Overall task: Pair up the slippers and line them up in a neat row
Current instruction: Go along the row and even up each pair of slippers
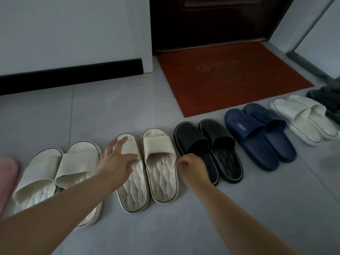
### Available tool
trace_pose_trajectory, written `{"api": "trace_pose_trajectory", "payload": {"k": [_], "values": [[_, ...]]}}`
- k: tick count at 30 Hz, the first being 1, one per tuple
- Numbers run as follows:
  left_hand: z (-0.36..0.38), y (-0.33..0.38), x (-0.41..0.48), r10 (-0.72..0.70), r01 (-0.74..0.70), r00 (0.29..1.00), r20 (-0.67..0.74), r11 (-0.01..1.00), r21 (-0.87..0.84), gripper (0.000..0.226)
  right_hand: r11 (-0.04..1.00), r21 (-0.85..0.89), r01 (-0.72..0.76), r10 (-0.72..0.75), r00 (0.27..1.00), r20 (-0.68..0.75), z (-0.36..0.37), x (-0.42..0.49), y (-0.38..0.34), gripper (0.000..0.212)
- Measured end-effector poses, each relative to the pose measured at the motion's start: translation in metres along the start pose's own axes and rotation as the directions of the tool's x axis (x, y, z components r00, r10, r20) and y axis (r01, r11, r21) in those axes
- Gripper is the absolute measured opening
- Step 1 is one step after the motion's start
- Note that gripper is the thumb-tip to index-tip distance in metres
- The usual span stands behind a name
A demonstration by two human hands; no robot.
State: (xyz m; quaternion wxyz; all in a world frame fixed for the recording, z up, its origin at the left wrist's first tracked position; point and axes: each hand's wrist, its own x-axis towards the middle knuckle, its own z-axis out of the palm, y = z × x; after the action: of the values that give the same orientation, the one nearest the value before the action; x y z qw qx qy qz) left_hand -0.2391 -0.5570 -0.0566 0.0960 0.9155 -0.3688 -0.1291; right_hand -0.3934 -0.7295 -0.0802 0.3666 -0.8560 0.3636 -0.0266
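Observation:
Several pairs of slippers stand in a row on the grey tiled floor. From the left: a cream pair, a second cream pair, a black pair, a navy pair, a white pair and a dark pair cut off at the right edge. My left hand lies with spread fingers over the strap of the second cream pair's left slipper. My right hand hovers with curled fingers between that pair and the black pair, holding nothing.
A red doormat lies before a dark door behind the row. A white wall with black skirting runs at the back left. A pink object shows at the left edge.

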Motion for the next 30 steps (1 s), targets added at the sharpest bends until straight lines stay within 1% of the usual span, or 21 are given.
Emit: {"api": "trace_pose_trajectory", "payload": {"k": [1,2,3,4,5,7,9,12,16,20,22,23,24,26,28,30], "values": [[-0.002,0.005,0.001,0.056,-0.057,0.998,-0.040,0.998,-0.033,0.032,0.996,0.049,-0.074,0.080,0.988,-0.135,-0.009,-0.003,0.013,0.018],[-0.003,0.012,0.002,0.107,-0.110,0.993,-0.057,0.993,-0.050,0.032,0.983,0.101,-0.153,0.173,0.956,-0.236,-0.017,-0.004,0.026,0.018],[-0.002,0.019,0.004,0.152,-0.155,0.987,-0.060,0.987,-0.051,0.033,0.966,0.138,-0.218,0.249,0.928,-0.276,-0.027,-0.004,0.039,0.019],[-0.001,0.026,0.006,0.187,-0.189,0.981,-0.054,0.981,-0.045,0.034,0.955,0.141,-0.260,0.288,0.925,-0.249,-0.034,-0.002,0.049,0.021],[0.000,0.032,0.007,0.208,-0.209,0.977,-0.035,0.977,-0.033,0.035,0.956,0.113,-0.272,0.288,0.943,-0.168,-0.040,0.003,0.057,0.023],[0.005,0.044,0.009,0.223,-0.225,0.974,0.046,0.974,0.025,0.041,0.976,0.063,-0.207,0.206,0.978,0.017,-0.048,0.016,0.069,0.029],[0.012,0.049,0.010,0.193,-0.208,0.970,0.145,0.974,0.093,0.050,0.985,0.065,-0.159,0.151,0.982,0.115,-0.053,0.031,0.071,0.037],[0.016,0.051,0.009,0.133,-0.176,0.961,0.244,0.970,0.166,0.062,0.979,0.099,-0.179,0.165,0.977,0.137,-0.057,0.046,0.069,0.048],[0.011,0.054,0.015,0.071,-0.134,0.958,0.277,0.967,0.215,0.068,0.981,0.089,-0.174,0.160,0.976,0.146,-0.059,0.054,0.068,0.050],[0.002,0.059,0.022,0.048,-0.108,0.964,0.262,0.969,0.221,0.064,0.979,0.108,-0.174,0.157,0.976,0.151,-0.063,0.056,0.072,0.046],[0.000,0.065,0.025,0.052,-0.100,0.969,0.241,0.977,0.191,0.058,0.979,0.101,-0.180,0.161,0.972,0.168,-0.070,0.054,0.072,0.037],[0.000,0.068,0.027,0.054,-0.096,0.970,0.235,0.981,0.171,0.057,0.978,0.082,-0.192,0.173,0.964,0.202,-0.077,0.053,0.071,0.031],[-0.001,0.071,0.029,0.056,-0.093,0.971,0.234,0.985,0.148,0.058,0.979,0.021,-0.201,0.188,0.947,0.259,-0.088,0.052,0.068,0.026],[-0.004,0.081,0.034,0.070,-0.096,0.973,0.218,0.989,0.109,0.065,0.971,-0.200,-0.131,0.201,0.902,0.382,-0.122,0.050,0.066,0.022],[-0.007,0.098,0.043,0.103,-0.125,0.978,0.180,0.985,0.117,0.072,0.908,-0.418,-0.036,0.234,0.871,0.433,-0.167,0.053,0.062,0.021],[-0.009,0.123,0.053,0.136,-0.150,0.979,0.153,0.985,0.087,0.074,0.826,-0.564,0.004,0.297,0.847,0.441,-0.216,0.050,0.061,0.022]]}}
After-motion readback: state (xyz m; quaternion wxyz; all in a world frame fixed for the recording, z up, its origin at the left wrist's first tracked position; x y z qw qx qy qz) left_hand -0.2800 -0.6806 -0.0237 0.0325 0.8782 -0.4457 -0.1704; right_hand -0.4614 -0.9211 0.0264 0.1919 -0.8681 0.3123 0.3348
